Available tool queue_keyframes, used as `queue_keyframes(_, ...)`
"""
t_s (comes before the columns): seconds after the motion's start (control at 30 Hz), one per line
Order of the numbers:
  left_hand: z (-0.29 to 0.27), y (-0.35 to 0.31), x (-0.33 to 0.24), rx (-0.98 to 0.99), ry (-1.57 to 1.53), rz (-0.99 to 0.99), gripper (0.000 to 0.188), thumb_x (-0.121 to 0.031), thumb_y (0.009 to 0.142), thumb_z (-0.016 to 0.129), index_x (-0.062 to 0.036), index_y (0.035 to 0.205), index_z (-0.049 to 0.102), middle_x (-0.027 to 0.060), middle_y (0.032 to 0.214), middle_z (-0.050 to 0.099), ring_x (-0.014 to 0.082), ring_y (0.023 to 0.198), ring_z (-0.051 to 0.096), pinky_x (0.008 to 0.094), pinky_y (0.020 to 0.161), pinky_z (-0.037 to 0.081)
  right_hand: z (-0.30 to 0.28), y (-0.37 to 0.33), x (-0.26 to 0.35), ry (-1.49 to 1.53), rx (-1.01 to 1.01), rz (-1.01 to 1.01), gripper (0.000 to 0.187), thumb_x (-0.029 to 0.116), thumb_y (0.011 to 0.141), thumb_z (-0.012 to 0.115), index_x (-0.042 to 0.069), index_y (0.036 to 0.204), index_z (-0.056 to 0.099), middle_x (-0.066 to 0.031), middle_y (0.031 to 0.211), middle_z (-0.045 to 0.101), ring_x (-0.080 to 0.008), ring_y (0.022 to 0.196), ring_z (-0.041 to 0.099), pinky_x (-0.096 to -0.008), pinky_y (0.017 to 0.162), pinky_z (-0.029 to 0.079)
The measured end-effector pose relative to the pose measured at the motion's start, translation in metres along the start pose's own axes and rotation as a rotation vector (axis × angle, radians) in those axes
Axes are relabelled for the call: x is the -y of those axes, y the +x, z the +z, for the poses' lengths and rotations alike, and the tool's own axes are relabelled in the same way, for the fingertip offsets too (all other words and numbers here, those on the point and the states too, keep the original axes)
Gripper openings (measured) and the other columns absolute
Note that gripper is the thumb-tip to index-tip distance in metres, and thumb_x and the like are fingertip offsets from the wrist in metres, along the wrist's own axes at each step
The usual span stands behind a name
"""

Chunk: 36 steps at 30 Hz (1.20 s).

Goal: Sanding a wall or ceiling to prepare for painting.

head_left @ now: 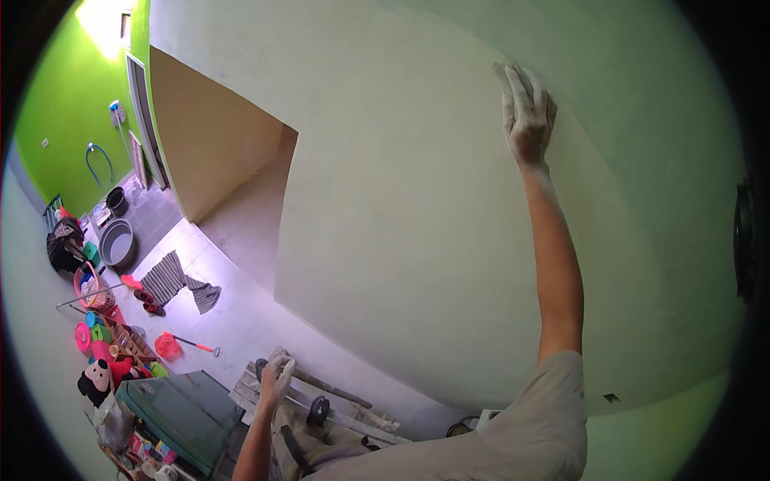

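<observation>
My right hand [529, 112], coated in pale dust, is raised high against the smooth wall [417, 168]. Its fingers are pressed close together over a thin greyish piece, whose edge shows beside the fingertips; its kind I cannot make out. Pale and darker greenish areas meet on the wall around this hand. Low on the left is my left hand [278, 378], also dusty, with curled fingers above weathered wooden planks [245, 393]. Whatever it may hold is hidden. Near my legs, a dark sandal-like shape [318, 410] shows against the planks.
A doorway opening [233, 144] cuts the wall at left. On the pale tiled floor lie a striped cloth [164, 279], a red-ended long-handled tool [192, 345] and a grey basin [119, 244]. A greenish cabinet-like box [180, 417] and a plush toy [98, 381] stand at lower left.
</observation>
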<state>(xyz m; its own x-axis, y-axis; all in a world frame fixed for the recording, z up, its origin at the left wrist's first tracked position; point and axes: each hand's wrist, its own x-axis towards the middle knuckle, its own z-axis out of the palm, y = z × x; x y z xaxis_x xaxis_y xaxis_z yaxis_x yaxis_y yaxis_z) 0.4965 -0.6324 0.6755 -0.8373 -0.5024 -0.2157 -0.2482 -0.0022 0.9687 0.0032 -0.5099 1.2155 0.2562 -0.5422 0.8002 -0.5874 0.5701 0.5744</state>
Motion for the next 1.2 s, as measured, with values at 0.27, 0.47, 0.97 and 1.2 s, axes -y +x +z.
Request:
queue_keyframes(0.27, -0.051, 0.018, 0.001, -0.15, -0.099, -0.084, 0.022, -0.02, 0.101, 0.062, 0.0009, 0.105, 0.07, 0.0058, 0.082, 0.068, 0.011, 0.074, 0.062, 0.0286, 0.068, 0.05, 0.04, 0.033, -0.01, -0.205, 0.162, -0.157, 0.045, 0.032, 0.099, 0.065, 0.027, 0.143, 0.061, -0.0122, 0.155, 0.048, -0.0356, 0.139, 0.049, -0.0493, 0.115, 0.038)
queue_keyframes(0.47, -0.06, 0.049, 0.007, -0.188, 0.013, -0.074, 0.023, -0.02, 0.101, 0.063, 0.0018, 0.099, 0.069, 0.0023, 0.079, 0.067, 0.0095, 0.073, 0.061, 0.027, 0.067, 0.049, 0.081, 0.002, 0.004, 0.052, 0.232, -0.169, 0.048, 0.019, 0.091, 0.064, 0.024, 0.139, 0.063, -0.0136, 0.155, 0.048, -0.0352, 0.141, 0.047, -0.0527, 0.118, 0.035)
queue_keyframes(0.97, -0.055, 0.073, -0.013, -0.159, -0.009, -0.072, 0.021, -0.016, 0.101, 0.061, 0.0016, 0.102, 0.07, 0.006, 0.082, 0.07, 0.0129, 0.075, 0.067, 0.0276, 0.069, 0.051, 0.072, 0.011, -0.02, -0.011, 0.111, -0.115, 0.04, 0.018, 0.092, 0.065, 0.008, 0.131, 0.067, -0.0183, 0.143, 0.059, -0.0372, 0.136, 0.052, -0.0492, 0.117, 0.038)
queue_keyframes(1.2, -0.042, 0.081, -0.017, -0.143, -0.062, -0.029, 0.02, -0.016, 0.1, 0.062, 0.0022, 0.103, 0.07, 0.0059, 0.083, 0.07, 0.0119, 0.077, 0.067, 0.0273, 0.069, 0.051, 0.103, -0.034, 0.035, 0.112, 0.412, -0.366, 0.055, 0.012, 0.087, 0.061, 0.008, 0.143, 0.059, -0.0177, 0.157, 0.045, -0.0359, 0.147, 0.04, -0.054, 0.122, 0.027)
